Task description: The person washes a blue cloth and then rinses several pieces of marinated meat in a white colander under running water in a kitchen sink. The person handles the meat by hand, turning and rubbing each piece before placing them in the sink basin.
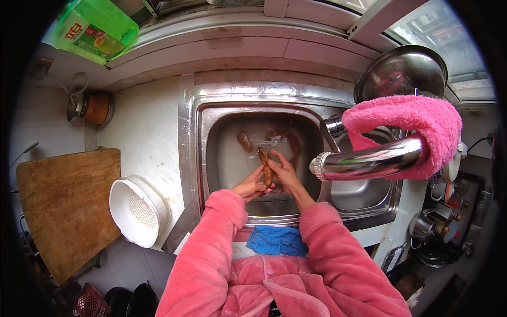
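Observation:
A long brown root vegetable [267,174], wet and knobbly, is held upright in the picture over the large stainless steel sink basin [225,186]. Around its lower end close the fingers of my left hand [250,185]. My right hand [288,176] grips it from the right, thumb along its side and index finger stretched out. Cloudy water stands in the basin. A shorter brown piece [244,142] lies in it beyond my hands, at the left. More brown pieces [294,146] sit partly under the water at the right, blurred by glare and ripples.
A chrome faucet [368,158] draped with a pink towel [435,134] reaches over the smaller basin [356,194]. At left stand a white plastic strainer [138,210] and a wooden cutting board [71,206]. A blue cloth [277,239] lies at the sink's front edge.

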The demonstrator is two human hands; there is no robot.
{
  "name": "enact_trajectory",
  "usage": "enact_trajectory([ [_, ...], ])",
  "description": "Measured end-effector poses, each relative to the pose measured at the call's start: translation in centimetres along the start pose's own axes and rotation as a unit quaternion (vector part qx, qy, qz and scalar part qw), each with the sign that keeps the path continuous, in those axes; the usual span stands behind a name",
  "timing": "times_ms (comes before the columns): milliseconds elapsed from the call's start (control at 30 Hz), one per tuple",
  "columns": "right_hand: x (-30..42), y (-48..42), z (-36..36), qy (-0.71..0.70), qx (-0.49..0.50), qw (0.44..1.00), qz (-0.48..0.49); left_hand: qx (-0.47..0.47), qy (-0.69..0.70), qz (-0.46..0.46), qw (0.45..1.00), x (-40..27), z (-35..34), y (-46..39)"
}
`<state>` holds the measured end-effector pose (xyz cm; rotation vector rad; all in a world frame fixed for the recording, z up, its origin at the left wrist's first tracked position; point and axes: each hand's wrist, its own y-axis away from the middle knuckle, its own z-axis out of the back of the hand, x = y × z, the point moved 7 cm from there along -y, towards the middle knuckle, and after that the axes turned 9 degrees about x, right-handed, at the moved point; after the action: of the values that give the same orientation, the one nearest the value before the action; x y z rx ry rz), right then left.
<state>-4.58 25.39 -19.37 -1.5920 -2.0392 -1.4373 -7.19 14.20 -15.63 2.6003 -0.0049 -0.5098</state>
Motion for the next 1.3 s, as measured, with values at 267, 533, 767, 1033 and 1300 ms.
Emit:
enact_trajectory([
  [267,-2.0,-1.3,2.1,0.379,0.196,0.902,-0.059,-0.024,-0.101,0.047,0.994,0.9,1.3,0.5],
  [533,-1.7,-2.0,2.2,0.519,0.211,0.829,0.013,-0.062,-0.138,0.036,0.988,0.7,1.7,0.5],
  [767,0.0,-1.8,-0.4,0.554,0.203,0.805,0.067,-0.118,-0.139,0.047,0.982,0.7,3.4,0.7],
  [1033,-3.2,-4.3,2.8,0.577,0.086,0.801,0.135,-0.241,-0.298,-0.062,0.922,2.6,9.8,-1.3],
  [1300,-7.7,-6.3,5.4,0.522,0.062,0.840,0.135,-0.238,-0.393,-0.036,0.888,4.5,12.7,-1.3],
])
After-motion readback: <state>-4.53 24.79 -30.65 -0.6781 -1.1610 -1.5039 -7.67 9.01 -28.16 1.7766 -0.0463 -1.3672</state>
